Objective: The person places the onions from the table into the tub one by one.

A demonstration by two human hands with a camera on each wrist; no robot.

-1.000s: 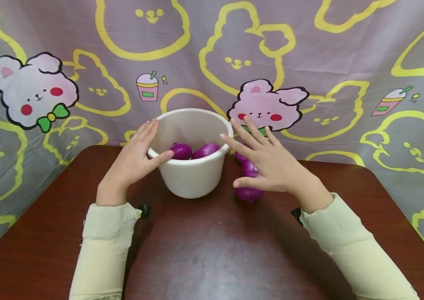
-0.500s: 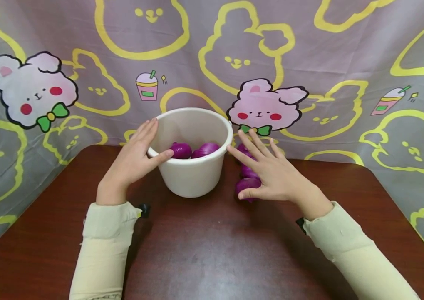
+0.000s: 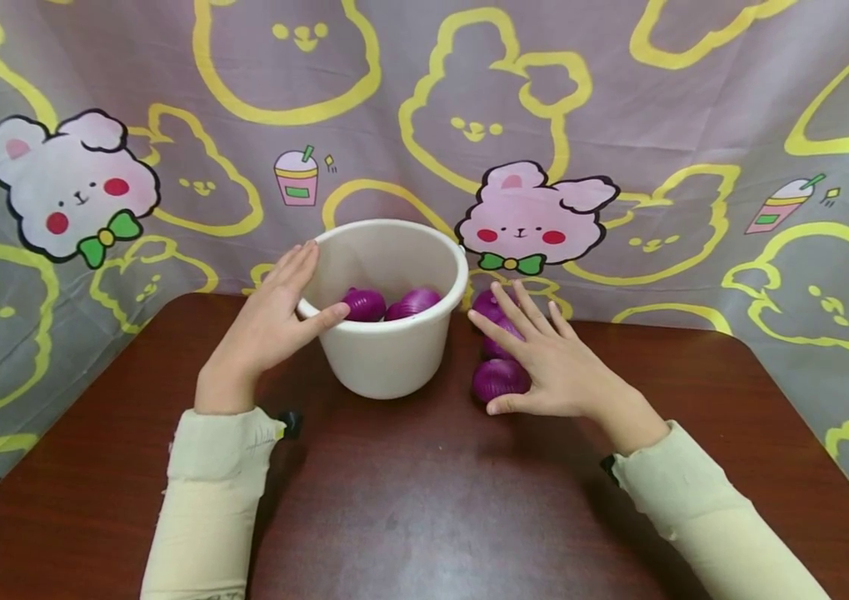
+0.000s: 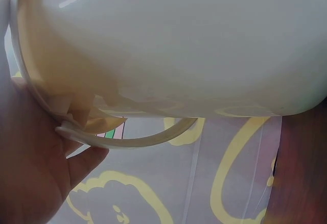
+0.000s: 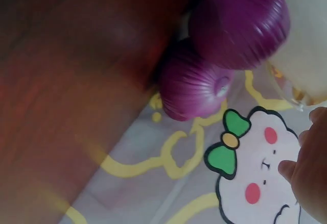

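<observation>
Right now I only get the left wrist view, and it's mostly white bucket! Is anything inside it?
Observer: Yes, the head view shows two purple onions in the white bucket.

Operator: Cool! Are there more outside?

Observer: Three other onions sit on the table, just right of the bucket, in a rough line running away from the person.

Operator: Where's the other hand?

Observer: The right hand is spread out by those three, but I can't tell if it's touching any.
</observation>
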